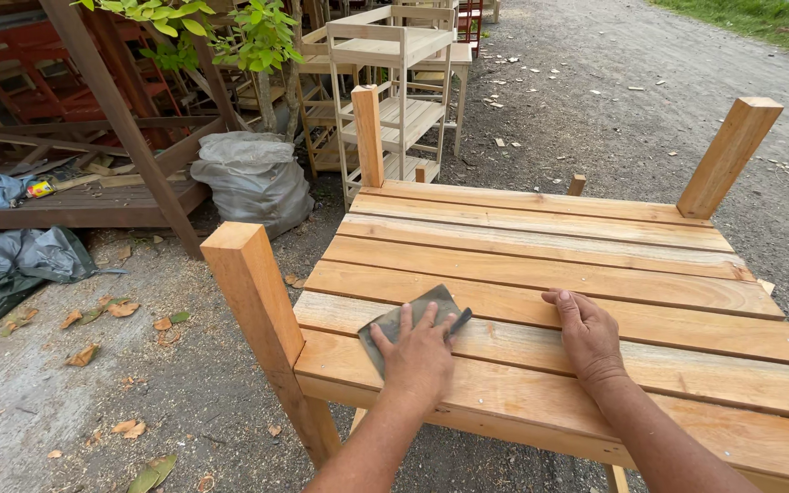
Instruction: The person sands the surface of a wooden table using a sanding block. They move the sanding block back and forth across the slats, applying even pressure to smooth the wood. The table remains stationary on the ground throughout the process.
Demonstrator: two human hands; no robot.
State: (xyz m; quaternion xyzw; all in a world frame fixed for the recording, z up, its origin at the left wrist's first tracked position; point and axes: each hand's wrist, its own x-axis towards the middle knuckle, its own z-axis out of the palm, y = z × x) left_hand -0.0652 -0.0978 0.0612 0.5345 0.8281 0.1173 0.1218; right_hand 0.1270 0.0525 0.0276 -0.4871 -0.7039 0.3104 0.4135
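A slatted wooden table [559, 274] stands upside down in front of me, its square legs pointing up. My left hand [420, 354] presses flat on a grey sheet of sandpaper [408, 315] on the slats near the front left leg [253, 292]. My right hand [586, 333] rests palm down on the bare slats a little to the right, fingers together, holding nothing.
A filled grey sack [253, 178] sits on the ground to the left. Unpainted wooden racks [394, 82] stand behind the table. A dark timber platform [93, 196] and grey tarpaulins [20, 265] lie far left. Gravel ground [595, 100] with wood chips stretches behind.
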